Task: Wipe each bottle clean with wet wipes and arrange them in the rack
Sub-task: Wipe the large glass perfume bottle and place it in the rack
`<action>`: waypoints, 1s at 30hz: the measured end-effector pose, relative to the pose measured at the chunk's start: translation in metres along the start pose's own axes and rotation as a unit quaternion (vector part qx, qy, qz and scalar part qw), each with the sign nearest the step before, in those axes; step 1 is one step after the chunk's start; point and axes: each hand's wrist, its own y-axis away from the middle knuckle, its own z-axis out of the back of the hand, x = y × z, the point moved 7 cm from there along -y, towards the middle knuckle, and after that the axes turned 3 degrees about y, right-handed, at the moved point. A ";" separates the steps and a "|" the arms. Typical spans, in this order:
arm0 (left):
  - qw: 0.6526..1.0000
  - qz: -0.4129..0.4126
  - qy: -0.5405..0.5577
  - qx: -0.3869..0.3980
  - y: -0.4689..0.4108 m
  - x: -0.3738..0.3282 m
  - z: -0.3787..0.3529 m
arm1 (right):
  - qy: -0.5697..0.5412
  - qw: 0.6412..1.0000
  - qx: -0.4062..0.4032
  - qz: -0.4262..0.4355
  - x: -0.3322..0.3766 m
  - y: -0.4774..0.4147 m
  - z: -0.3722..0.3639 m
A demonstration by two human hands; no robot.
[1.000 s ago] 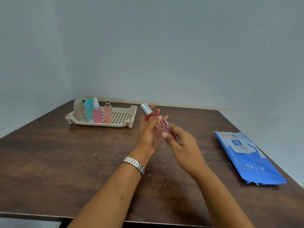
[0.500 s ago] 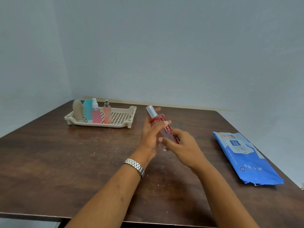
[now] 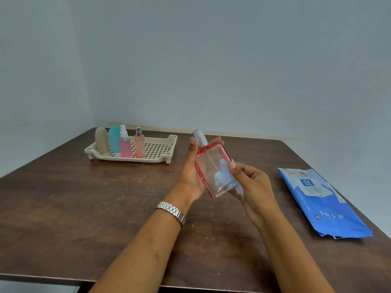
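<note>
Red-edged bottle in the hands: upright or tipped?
Tipped. The bottle leans, silver cap up-left, base lower right, gripped by the left hand; right hand pinches a wipe.

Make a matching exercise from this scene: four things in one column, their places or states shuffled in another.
Things
1. clear bottle
2. wipe
3. pack
4. rack

Places or states
a. lies flat on the table, at the right
b. holds four small bottles
c. gripped by the left hand
d. pinched by the right hand against the glass

Pairs: 1-c, 2-d, 3-a, 4-b
</note>
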 end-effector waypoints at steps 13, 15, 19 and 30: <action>0.986 -0.035 0.121 -0.111 0.005 -0.002 0.011 | 0.293 0.923 -0.163 0.190 0.011 0.017 -0.018; 0.981 -0.047 0.133 -0.136 0.003 -0.005 0.018 | 0.355 0.894 -0.090 0.259 0.013 0.025 -0.038; 0.980 -0.026 0.136 -0.145 0.002 -0.004 0.029 | 0.527 0.783 0.089 0.319 0.010 0.031 -0.085; 0.975 -0.007 0.159 -0.153 0.006 0.005 0.029 | 0.583 0.772 0.104 0.230 0.003 0.012 -0.081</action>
